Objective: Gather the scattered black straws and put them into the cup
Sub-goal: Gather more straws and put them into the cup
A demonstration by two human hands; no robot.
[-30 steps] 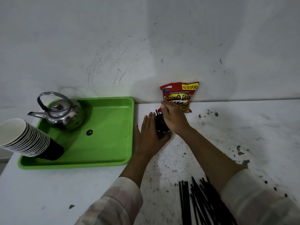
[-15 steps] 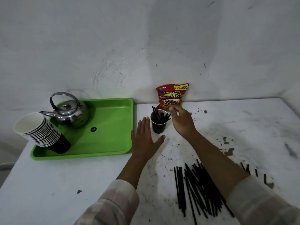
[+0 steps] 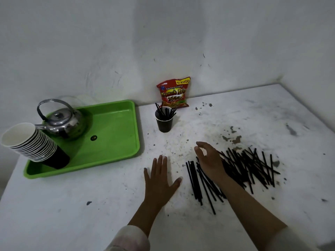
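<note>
The right hand (image 3: 210, 160) holds nothing. Its fingers are bent and a little apart, with the thumb and first finger curled near each other, and a small gap shows between them. It is over the left end of the pile of black straws (image 3: 243, 167), and the wrist covers some of them. It is hard to say if the fingertips touch a straw or just hang above.

The left hand (image 3: 159, 180) lies flat on the white table (image 3: 72, 205), fingers spread out wide. It holds nothing too. It is just beside the pile, on the left side, and it does not touch any straw.

The cup (image 3: 164, 120) stands farther back, near the red snack bag (image 3: 174, 93) by the wall. A few straws already stick up out of it. Most of the straws are not in it yet. They lie in a messy heap near the person, crossing over each other.

So the job looks like it is only a small way along. The step now seems to be getting the next bunch. The right hand would need to close on a few straws, maybe pinch them together so they line up, and lift them. Then they have to go over to the cup and drop in end first. The cup is light and could tip if it gets bumped.
</note>
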